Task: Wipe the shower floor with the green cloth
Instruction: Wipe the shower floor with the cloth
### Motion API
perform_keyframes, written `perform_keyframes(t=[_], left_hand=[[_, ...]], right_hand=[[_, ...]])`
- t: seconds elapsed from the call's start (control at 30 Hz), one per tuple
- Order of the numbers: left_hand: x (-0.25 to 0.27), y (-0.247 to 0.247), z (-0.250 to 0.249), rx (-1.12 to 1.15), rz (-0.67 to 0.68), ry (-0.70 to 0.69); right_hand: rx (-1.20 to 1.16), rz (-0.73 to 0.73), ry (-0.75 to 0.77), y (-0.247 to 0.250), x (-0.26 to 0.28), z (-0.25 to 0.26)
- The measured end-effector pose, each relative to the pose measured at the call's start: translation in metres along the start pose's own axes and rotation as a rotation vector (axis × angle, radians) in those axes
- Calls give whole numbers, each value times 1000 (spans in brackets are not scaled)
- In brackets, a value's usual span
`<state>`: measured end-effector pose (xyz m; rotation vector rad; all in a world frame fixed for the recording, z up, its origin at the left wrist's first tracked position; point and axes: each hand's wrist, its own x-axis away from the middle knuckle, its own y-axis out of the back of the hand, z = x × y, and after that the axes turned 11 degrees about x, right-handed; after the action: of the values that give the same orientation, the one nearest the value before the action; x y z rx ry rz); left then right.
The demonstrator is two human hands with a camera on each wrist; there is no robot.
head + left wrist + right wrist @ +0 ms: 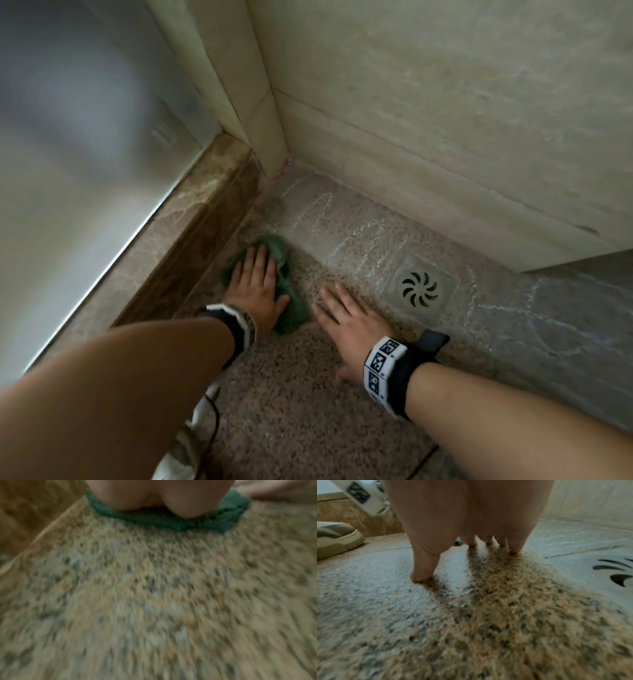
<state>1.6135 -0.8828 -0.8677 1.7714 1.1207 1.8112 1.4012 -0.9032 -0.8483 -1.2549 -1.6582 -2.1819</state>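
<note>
The green cloth point(293, 301) lies crumpled on the speckled shower floor point(308, 394) close to the brown kerb. My left hand point(255, 284) presses flat on it with straight fingers; cloth shows beyond the fingertips and beside the thumb. In the left wrist view the cloth point(171, 520) sticks out under the heel of that hand point(145, 496), and the picture is blurred. My right hand point(346, 318) rests flat on the bare floor just right of the cloth, fingers spread. The right wrist view shows those fingertips point(515, 547) touching the floor point(488, 615).
A square metal drain point(419, 289) sits right of my right hand, also in the right wrist view as a drain point(614, 573). Beige tiled walls point(445, 120) meet in the corner ahead. A brown marble kerb point(178, 240) and glass door point(68, 154) bound the left. A shoe point(335, 538) stands behind.
</note>
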Motion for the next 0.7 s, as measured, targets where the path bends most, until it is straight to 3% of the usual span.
perform_keyframes(t=[0.13, 0.43, 0.7], left_hand=[[17, -12, 3, 12, 40, -4], [-22, 15, 8, 28, -23, -75], [-46, 32, 16, 123, -127, 56]], right_hand=[[-26, -8, -1, -2, -1, -1], [-36, -13, 6, -3, -2, -2], [-8, 39, 2, 4, 0, 1]])
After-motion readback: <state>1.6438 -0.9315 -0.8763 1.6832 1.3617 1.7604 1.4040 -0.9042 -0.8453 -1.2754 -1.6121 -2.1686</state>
